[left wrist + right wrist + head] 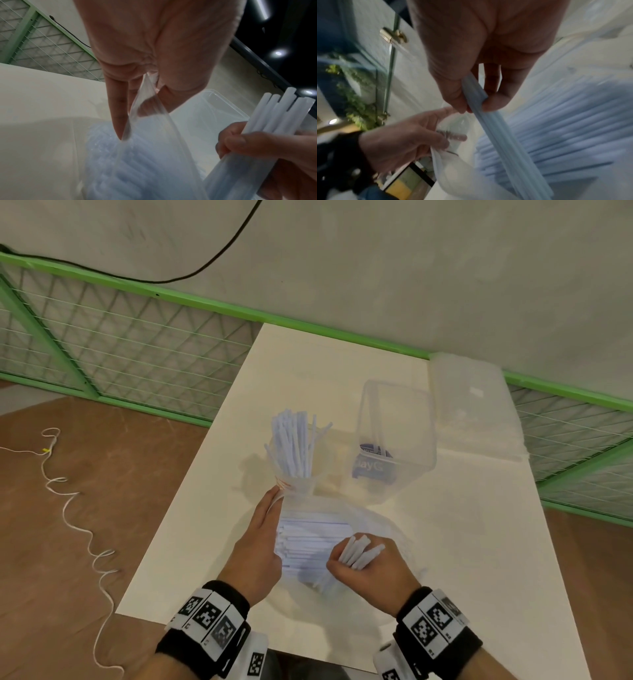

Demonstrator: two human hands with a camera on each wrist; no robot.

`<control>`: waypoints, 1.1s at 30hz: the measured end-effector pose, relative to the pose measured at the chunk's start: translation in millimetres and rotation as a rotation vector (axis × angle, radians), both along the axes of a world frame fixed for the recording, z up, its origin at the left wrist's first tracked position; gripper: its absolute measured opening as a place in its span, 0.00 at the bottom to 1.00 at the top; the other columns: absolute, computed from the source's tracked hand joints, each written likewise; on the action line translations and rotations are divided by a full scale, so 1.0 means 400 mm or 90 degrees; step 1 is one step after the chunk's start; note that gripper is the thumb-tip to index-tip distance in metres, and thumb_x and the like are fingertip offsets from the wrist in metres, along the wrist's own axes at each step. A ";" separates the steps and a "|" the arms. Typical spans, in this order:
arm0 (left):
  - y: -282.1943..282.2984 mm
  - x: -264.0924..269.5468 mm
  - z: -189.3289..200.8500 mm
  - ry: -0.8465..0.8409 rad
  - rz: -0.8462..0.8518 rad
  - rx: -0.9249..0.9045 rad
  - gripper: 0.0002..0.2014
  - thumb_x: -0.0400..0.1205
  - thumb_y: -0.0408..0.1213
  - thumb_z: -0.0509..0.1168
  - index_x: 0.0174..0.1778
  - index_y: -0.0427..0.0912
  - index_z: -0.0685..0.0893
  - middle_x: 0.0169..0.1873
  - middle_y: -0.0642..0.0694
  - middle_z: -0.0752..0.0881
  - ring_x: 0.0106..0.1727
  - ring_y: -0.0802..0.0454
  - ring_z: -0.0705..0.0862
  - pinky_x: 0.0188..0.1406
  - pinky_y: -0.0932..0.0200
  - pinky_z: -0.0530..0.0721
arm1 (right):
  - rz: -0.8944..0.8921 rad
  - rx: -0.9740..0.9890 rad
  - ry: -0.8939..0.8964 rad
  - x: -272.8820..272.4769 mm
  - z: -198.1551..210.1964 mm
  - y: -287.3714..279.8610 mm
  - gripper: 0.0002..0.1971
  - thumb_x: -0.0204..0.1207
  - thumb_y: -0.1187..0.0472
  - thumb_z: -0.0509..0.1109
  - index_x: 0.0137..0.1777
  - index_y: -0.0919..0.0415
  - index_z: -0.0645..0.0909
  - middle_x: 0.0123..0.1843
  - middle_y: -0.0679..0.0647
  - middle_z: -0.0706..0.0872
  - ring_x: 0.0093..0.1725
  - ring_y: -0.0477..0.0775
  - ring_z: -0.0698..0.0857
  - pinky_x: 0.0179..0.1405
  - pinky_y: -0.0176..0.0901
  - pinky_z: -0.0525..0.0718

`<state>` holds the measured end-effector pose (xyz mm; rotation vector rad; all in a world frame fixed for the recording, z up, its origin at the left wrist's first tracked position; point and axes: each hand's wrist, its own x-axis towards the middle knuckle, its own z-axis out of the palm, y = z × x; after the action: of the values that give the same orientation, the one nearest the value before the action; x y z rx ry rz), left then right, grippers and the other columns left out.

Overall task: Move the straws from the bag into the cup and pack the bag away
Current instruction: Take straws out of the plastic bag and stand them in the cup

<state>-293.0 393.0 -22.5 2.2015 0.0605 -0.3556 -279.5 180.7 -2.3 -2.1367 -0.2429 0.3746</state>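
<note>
1. Now the left hand (255, 546) pinches the rim of the clear plastic bag (373, 523) between thumb and fingers, holding its mouth up, as the left wrist view shows; that grip is clamped on the bag's edge.
2. The right hand (371, 570) has its fingers curled round a small bundle of white straws (359, 551), so its grip is clamped on them; their ends poke up past the knuckles.
3. The bundle's lower ends reach down into the bag, where many more straws (313, 542) lie side by side.
4. The bag lies on the white bench (479, 525) close to its near edge, between the two hands.
5. Just beyond the bag stands the clear cup (317, 467), with a cluster of straws (294, 445) standing upright in it and leaning a little.
6. To the right of the cup sits a clear plastic box (397, 433), open, with a blue printed item at its bottom.
7. Its lid (474, 405) lies behind and to the right of the box, on the bench's far corner.
</note>
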 end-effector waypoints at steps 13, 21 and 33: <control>0.010 -0.004 0.003 0.022 -0.007 -0.030 0.49 0.74 0.17 0.57 0.84 0.61 0.46 0.77 0.80 0.37 0.74 0.60 0.73 0.54 0.77 0.73 | -0.123 0.164 -0.244 0.291 0.410 0.074 0.05 0.71 0.64 0.78 0.35 0.58 0.86 0.30 0.54 0.88 0.23 0.57 0.86 0.24 0.41 0.82; 0.015 -0.006 0.007 0.009 -0.010 -0.037 0.48 0.74 0.17 0.56 0.84 0.62 0.47 0.78 0.78 0.38 0.71 0.60 0.75 0.57 0.71 0.78 | -0.020 -0.080 -0.154 0.394 0.268 0.171 0.08 0.71 0.51 0.77 0.41 0.54 0.88 0.38 0.48 0.90 0.34 0.41 0.86 0.33 0.33 0.80; 0.021 -0.005 0.016 0.007 -0.011 -0.040 0.50 0.74 0.16 0.56 0.77 0.70 0.42 0.79 0.76 0.38 0.70 0.58 0.76 0.62 0.66 0.80 | 0.156 -0.294 -0.229 0.321 0.139 0.212 0.45 0.77 0.27 0.43 0.85 0.58 0.57 0.87 0.52 0.59 0.87 0.54 0.50 0.83 0.52 0.52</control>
<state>-294.9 401.3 -16.0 2.1389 0.0366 -0.3739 -151.0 265.7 53.5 -2.6339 -0.6845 0.1933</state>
